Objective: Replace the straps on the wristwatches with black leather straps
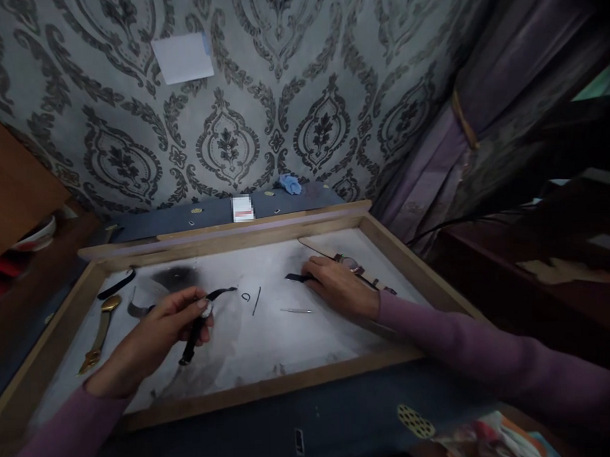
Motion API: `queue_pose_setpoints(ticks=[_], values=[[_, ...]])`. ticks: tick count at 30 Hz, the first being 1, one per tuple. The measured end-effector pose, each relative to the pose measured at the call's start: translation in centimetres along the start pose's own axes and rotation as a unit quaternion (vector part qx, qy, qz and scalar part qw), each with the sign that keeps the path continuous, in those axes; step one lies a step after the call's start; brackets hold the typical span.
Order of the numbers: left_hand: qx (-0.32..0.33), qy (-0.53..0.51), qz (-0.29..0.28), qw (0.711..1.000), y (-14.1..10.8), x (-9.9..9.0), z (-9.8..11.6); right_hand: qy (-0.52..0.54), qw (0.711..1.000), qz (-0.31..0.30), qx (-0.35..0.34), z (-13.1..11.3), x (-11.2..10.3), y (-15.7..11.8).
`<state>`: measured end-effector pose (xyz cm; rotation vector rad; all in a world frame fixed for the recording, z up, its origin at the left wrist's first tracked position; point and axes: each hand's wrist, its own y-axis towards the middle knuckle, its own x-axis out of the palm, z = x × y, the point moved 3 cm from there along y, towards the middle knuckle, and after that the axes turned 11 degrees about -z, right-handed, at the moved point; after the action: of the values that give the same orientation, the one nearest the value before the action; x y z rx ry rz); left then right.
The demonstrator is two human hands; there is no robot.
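Note:
A wristwatch with a black strap [191, 340] is pinched between the thumb and fingers of my left hand [171, 320], its small round case near the fingertips. Over on the right, my right hand [342, 287] reaches down with bent fingers at a black strap-like strip [295, 277], whose far end is hidden under them. Just beyond that hand lies a watch with a round face and brown strap [349, 261]. Between the hands are a small dark loop [246, 297], a thin dark rod [257, 301] and a slim metal tool [296, 311].
A wooden-framed white tray [416, 268] surrounds these things. On its left lie a gold watch [104, 323], a curved black strap [117, 285] and a grey strap [135, 308]. Behind the tray are a white card [243, 208] and a crumpled blue cloth [290, 184].

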<state>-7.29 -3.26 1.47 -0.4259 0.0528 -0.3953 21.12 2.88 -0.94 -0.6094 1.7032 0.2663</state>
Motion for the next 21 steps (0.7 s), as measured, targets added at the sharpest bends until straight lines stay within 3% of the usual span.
queue_pose_setpoints(ticks=[4, 11, 15, 21], values=[[0.018, -0.062, -0.056, 0.996, 2.6, 2.1, 0.8, 0.013, 1.000, 0.001, 0.004, 0.3, 0.0, 0.3], [0.040, -0.069, -0.080, 0.994, 6.2, 4.7, 0.5, 0.009, 0.999, 0.039, 0.021, 0.5, 0.4, 2.0], [0.037, -0.046, -0.060, 0.996, 6.5, 4.7, -0.1, -0.010, 0.997, 0.065, 0.036, 1.8, 0.2, 1.6], [0.030, -0.045, -0.036, 0.998, 6.3, 3.9, -0.1, -0.060, 0.985, 0.080, 0.141, 5.5, -0.9, -0.4]])
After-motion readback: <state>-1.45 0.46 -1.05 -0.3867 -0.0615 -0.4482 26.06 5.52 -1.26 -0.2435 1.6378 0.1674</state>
